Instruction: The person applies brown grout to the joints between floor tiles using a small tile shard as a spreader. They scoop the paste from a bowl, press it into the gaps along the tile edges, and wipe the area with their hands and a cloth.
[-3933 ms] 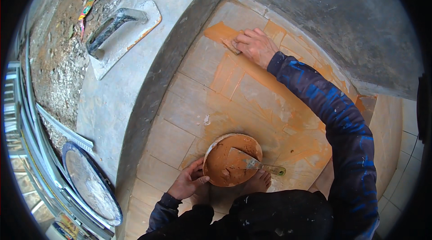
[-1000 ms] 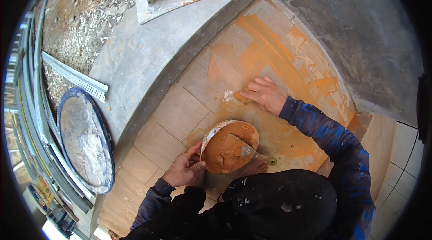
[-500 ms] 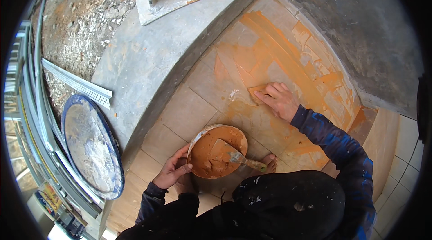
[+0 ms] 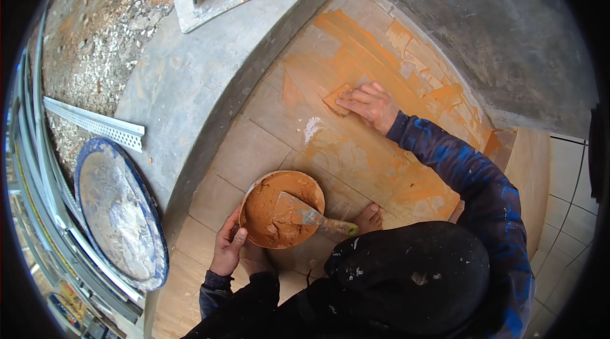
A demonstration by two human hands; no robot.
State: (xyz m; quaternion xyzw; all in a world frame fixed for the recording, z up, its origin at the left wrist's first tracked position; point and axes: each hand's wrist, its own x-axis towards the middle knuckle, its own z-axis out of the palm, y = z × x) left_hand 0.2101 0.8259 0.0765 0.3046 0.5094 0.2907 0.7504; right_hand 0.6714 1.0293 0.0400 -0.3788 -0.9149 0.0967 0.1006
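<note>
Gripping at seven o'clock: one left hand (image 4: 225,251), clamped on one round tub (image 4: 254,183); its orange paste (image 4: 267,205) thick, lumpy; one scraper (image 4: 309,215) inside. At one o'clock: one orange-brown pad (image 4: 337,100), probably a spreader, pinched by one right hand (image 4: 376,108).

Soft, diffuse daylight on your floor; shadows faint-edged, one pooling under the bucket (image 4: 322,194) toward 6 o'clock. Wall (image 4: 476,21) at 2 duller. Your trousers (image 4: 406,263) at 5 sink to near-black. Palest glare near the rim at 9. Black vignette all round; metal strips (image 4: 43,161) bow there. Your right hand (image 4: 373,105) reads fairly crisp.
</note>
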